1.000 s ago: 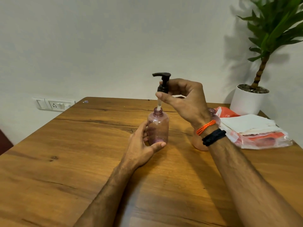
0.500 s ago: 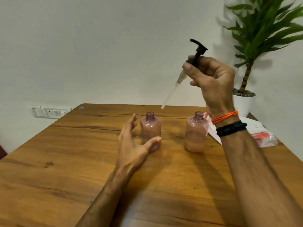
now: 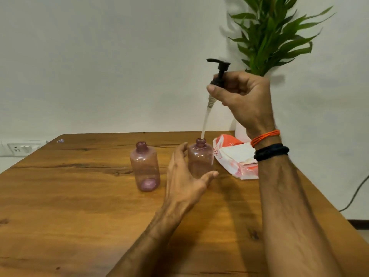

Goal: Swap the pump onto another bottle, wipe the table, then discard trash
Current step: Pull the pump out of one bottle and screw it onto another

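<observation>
Two clear pink bottles stand uncapped on the wooden table [image 3: 69,196]. The left bottle [image 3: 145,166] stands alone. Around the right bottle [image 3: 200,158] my left hand [image 3: 185,176] is cupped with fingers apart, thumb in front; whether it touches the bottle I cannot tell. My right hand [image 3: 241,96] grips the black pump [image 3: 218,70] by its collar, held above the right bottle. The pump's white dip tube [image 3: 205,120] slants down, its tip at the right bottle's mouth.
A plastic bag with orange print and white cloths or papers [image 3: 237,158] lies behind the right bottle. A potted plant [image 3: 269,35] stands at the table's back right corner. A wall socket [image 3: 18,148] is at left, a cable [image 3: 357,192] at right.
My right hand pulled the pump out of the left bottle, lifted it, and carried it over the right bottle. My left hand let go of the left bottle and moved to the right one.
</observation>
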Tool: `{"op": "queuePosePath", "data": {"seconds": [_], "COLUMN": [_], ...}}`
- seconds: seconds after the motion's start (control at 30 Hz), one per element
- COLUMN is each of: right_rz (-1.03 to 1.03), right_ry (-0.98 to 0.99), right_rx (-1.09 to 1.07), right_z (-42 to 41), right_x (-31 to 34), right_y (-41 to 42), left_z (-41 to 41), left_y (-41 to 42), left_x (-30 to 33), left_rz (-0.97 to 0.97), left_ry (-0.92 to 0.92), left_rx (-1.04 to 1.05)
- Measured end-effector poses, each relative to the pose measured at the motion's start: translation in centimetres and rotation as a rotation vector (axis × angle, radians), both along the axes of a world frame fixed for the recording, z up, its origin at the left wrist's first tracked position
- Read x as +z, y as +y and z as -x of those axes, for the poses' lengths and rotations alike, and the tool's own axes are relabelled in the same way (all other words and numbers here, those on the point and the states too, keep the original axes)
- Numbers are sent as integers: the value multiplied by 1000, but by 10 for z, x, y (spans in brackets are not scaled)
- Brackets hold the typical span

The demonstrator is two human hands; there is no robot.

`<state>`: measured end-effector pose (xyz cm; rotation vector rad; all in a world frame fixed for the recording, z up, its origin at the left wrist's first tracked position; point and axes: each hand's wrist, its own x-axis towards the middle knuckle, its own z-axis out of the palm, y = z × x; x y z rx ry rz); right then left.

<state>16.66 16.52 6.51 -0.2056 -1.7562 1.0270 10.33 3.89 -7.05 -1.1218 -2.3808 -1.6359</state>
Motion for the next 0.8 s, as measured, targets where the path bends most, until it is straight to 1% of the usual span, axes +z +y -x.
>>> {"op": "queuePosePath", "data": {"seconds": [0.17, 0.4, 0.5, 0.67, 0.8], "right_rz": [-5, -23, -16, -50, -53], "right_ry": [-12, -64, -197, -548, -684], "right_rx": [-1, 3, 43, 53, 95], "right_z": [2, 7, 13, 17, 16], "right_x": [0, 0, -9, -25, -29], "right_y": [2, 0, 1, 11, 15], "left_z": [13, 19, 21, 20, 20], "left_y": [15, 18, 17, 16, 15], "left_x": [-17, -23, -23, -24, -24], "left_rz": [-17, -16, -12, -4, -5], "left_ry": [-120, -88, -79, -73, -67], "left_rx": [-34, -24, -27, -37, -40]}}
